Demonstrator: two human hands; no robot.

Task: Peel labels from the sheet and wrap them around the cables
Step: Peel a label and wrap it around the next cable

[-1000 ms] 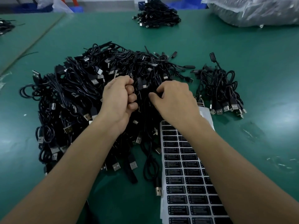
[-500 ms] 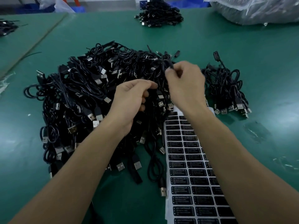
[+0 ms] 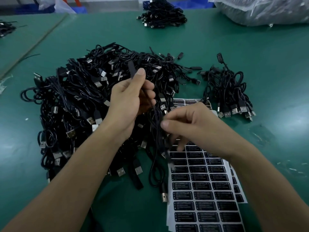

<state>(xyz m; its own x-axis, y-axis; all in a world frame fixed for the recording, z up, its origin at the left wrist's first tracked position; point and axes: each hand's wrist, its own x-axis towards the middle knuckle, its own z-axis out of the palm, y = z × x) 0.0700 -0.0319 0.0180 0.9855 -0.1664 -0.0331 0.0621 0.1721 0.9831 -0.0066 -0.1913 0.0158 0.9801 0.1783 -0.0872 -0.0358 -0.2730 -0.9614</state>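
My left hand (image 3: 130, 101) grips one black cable (image 3: 155, 153) lifted above the big pile of black USB cables (image 3: 78, 101). The cable's slim black module sticks up past my thumb, and its loops and USB plug hang down to the table. My right hand (image 3: 194, 128) hovers over the top of the label sheet (image 3: 205, 198), a white sheet with rows of black labels. Its fingers are loosely curled and blurred, with the thumb tip close beside the hanging cable. I see nothing held in that hand.
A smaller bundle of cables (image 3: 230, 96) lies right of the sheet. Another cable heap (image 3: 162, 15) and a clear plastic bag (image 3: 267, 9) sit at the far edge of the green table (image 3: 250, 47). More cables (image 3: 5, 27) lie far left.
My left hand has risen with one cable pulled out of the pile. My right hand let go near the cable's upper end and dropped down toward the label sheet.
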